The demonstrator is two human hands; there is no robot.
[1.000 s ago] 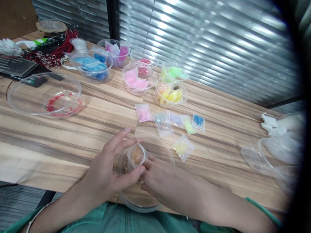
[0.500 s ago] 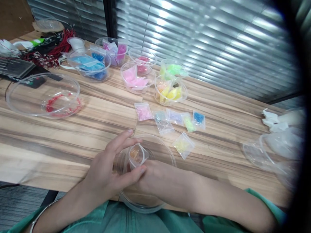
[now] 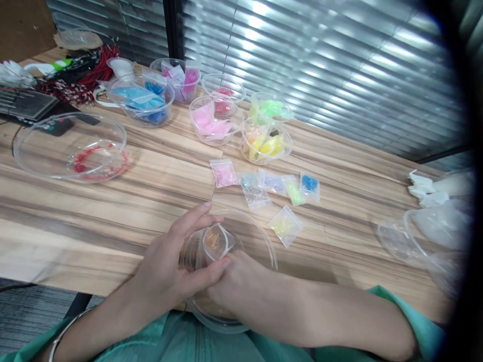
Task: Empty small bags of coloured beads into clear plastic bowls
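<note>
A small clear bag (image 3: 213, 240) with orange bits in it stands mouth-up over a round clear plastic tub (image 3: 275, 251) at the table's front edge. My left hand (image 3: 171, 256) curves around the bag, thumb at its near edge and fingertips at its far edge. My right hand (image 3: 239, 286) is curled low in the tub, close against the left thumb; its fingertips are hidden, and so is whatever they grip. Beyond the tub lie small zip bags: a yellow one (image 3: 286, 226), a pink one (image 3: 224, 173), a blue one (image 3: 310, 186) and a few other pale ones.
Clear bowls of coloured packets stand along the back, including blue (image 3: 141, 100), pink (image 3: 215, 123) and yellow (image 3: 266, 143). At left, a large clear lid (image 3: 70, 118) overlaps a ring of red pieces (image 3: 100, 162). Clear plastic containers (image 3: 422, 231) and crumpled white paper (image 3: 426, 188) sit at right.
The whole view has shifted very slightly. My right wrist and forearm have moved a little, while both hands stay at the bag and tub.
</note>
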